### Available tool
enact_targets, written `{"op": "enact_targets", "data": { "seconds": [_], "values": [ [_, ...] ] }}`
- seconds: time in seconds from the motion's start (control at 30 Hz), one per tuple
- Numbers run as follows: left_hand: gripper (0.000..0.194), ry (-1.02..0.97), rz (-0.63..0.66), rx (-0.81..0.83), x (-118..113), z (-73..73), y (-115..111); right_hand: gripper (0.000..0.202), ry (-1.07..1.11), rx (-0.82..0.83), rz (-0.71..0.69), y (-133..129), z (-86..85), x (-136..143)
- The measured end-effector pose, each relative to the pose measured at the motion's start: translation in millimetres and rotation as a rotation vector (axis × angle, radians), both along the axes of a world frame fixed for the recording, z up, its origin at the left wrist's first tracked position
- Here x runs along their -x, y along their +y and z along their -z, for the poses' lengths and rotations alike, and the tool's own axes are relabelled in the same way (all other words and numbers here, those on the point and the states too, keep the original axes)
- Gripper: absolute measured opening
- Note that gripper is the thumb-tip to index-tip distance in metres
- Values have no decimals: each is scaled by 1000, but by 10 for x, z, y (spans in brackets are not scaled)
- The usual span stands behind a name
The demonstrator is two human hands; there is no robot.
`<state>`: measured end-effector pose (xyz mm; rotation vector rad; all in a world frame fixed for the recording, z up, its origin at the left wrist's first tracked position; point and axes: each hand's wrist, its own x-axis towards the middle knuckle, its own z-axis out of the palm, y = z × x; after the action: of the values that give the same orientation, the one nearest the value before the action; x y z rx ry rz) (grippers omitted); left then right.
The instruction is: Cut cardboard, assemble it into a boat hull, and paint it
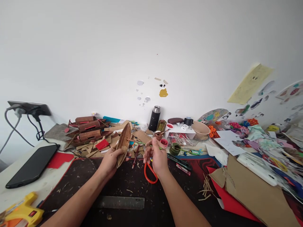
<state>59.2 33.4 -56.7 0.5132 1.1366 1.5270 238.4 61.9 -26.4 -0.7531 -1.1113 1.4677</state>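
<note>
My left hand (110, 161) is closed on the lower end of a brown boat-shaped cardboard piece (124, 142), which it holds upright and tilted. Between the fingers of my right hand (156, 155) is a thin green paintbrush (162, 147), whose tip points left toward the piece. Below the right hand, red scissor handles (150, 176) show on the dark mat (123, 186); the blades are hidden. Just behind that hand stand a small brown paint pot (158, 135) and a pot of red paint (164, 142). A jar of green paint (174, 148) is to the right.
A metal ruler (121, 202) lies on the mat. Brown model boats (88, 129) and cardboard scraps are at the back left, near a phone (32, 165). The yellow glue gun (26, 211) sits front left, a black bottle (154, 119) at the wall, cardboard (254, 192) at right.
</note>
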Motion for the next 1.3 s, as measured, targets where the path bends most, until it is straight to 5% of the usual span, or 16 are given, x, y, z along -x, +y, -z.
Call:
{"op": "enact_targets", "data": {
  "seconds": [0.47,0.67,0.8,1.3],
  "values": [
    [12,-62,-17,15,6,-76,-27,72,41,121,54,88,57,-11],
    [23,-62,-20,10,-17,-112,-42,68,49,122,117,176,123,-47],
    [36,-49,16,-20,-42,-119,-59,66,90,134,160,221,139,-63],
    [35,25,176,-32,-54,-59,-75,69,142,102,240,251,112,-85]
  ]
}}
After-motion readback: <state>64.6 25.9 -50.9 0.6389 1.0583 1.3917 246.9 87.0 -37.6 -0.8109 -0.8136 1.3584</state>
